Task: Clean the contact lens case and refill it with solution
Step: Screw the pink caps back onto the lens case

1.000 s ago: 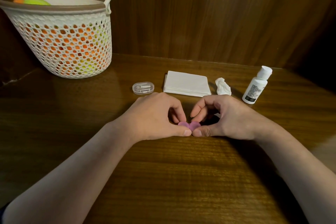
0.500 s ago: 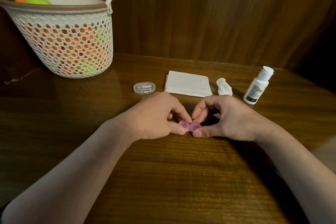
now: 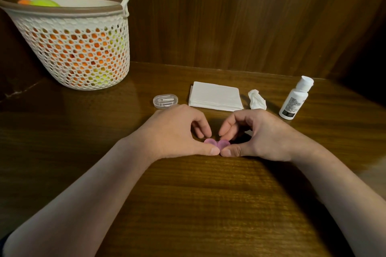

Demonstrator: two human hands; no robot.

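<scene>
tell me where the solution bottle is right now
In the head view the solution bottle stands upright on the right side of the table, just right of the crumpled tissue and beyond the right hand.

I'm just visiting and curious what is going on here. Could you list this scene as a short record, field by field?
Setting: wooden table against a wood-panelled wall
Left hand: pinches the left side of the pink lens case
Right hand: pinches its right side
Lens case: on the table, both lids on
Solution bottle: upright, capped, far right
Tissue stack: folded, behind the hands
Crumpled tissue: between stack and bottle
Clear small box: left of the stack
Basket: far left, holds orange and yellow-green items
</scene>
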